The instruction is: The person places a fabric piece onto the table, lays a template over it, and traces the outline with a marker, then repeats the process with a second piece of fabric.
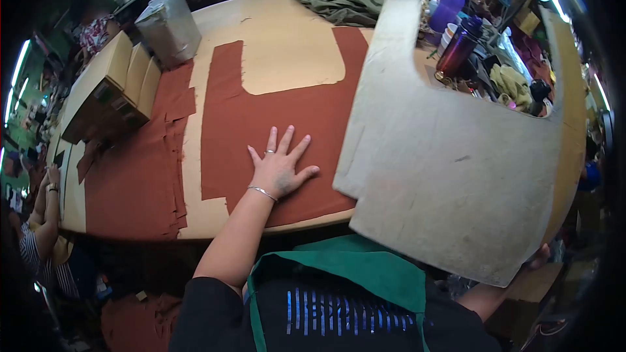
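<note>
Red-brown cloth (280, 114) lies on a pale table (287, 19). The left hand (278, 171) is flat on it, fingers spread open. At the big gray board's (456, 163) near right edge is the right hand (539, 257), fingers too hidden to tell.

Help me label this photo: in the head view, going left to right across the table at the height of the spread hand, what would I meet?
Layered rust-red fabric pieces → flat rust-red fabric panel with a U-shaped cutout, bare left hand spread on it → large pale grey board with a curved cutout.
</note>
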`<state>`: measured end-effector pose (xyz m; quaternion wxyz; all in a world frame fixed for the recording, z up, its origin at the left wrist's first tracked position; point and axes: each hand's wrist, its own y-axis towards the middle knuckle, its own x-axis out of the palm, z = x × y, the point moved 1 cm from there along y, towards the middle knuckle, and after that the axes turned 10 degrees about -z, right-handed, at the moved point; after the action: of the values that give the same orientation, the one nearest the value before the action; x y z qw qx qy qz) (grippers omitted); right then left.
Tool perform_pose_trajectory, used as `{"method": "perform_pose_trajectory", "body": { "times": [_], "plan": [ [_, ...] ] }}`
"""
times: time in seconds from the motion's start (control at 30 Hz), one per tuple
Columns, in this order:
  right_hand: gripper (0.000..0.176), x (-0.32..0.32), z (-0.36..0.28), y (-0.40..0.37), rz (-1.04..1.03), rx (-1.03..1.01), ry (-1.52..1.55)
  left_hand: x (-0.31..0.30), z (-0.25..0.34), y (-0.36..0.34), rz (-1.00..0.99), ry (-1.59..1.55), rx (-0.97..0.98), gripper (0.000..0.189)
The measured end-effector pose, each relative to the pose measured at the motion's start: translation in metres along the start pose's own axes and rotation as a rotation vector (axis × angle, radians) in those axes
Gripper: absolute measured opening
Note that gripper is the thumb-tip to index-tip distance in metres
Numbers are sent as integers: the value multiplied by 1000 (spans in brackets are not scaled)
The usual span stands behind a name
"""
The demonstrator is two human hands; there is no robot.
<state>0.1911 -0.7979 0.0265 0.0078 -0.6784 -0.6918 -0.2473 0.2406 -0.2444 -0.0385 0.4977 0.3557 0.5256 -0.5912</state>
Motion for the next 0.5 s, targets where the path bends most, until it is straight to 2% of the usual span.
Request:
{"method": "perform_pose_trajectory", "body": {
  "times": [0.23,0.33,0.37,0.43,0.47,0.5],
  "plan": [
    [51,-3,-49,-17,-95,-75,179,-10,-17,29,-6,43,50,64],
    [54,6,-54,-12,-392,-193,346,-10,-18,35,-11,89,58,63],
    [53,0,-60,-15,-432,-207,335,-7,-14,30,38,78,74,64],
    [53,-8,-61,-26,-294,-281,281,2,-5,12,144,66,104,65],
    [53,-10,-60,-32,-215,-313,256,7,8,-4,123,76,147,67],
    [54,-2,-62,-31,-356,-250,292,10,26,-23,24,101,144,66]
  ]
}}
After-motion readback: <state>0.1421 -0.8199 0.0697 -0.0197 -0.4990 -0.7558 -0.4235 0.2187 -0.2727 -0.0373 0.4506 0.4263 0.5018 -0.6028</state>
